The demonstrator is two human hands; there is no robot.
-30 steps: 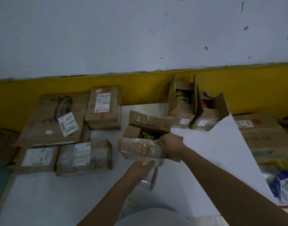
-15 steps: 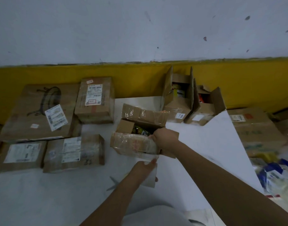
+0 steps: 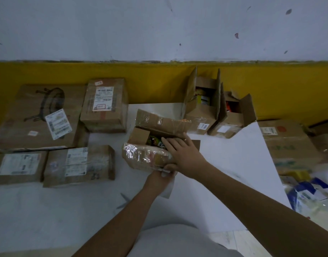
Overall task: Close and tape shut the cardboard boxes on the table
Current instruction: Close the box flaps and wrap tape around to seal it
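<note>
The right hand (image 3: 185, 154) is no longer clenching the corner of the small brown cardboard box (image 3: 139, 135) at the centre of the white worktop (image 3: 224, 173). Its grip is now released, fingers lying straight across the opening toward 10 o'clock, over the colourful packets inside. The crinkled tape-covered near flap (image 3: 144, 156) is leaning in at 6 o'clock, and the far flap (image 3: 159, 121) is standing up at 12 (not yet folded). The left hand (image 3: 157, 180) is rising to the box's near edge, its grip grasping the pale roll of clear tape (image 3: 167, 191). To me, closing is only beginning. Two open brown cartons (image 3: 202, 115) are waiting at 1 o'clock.
</note>
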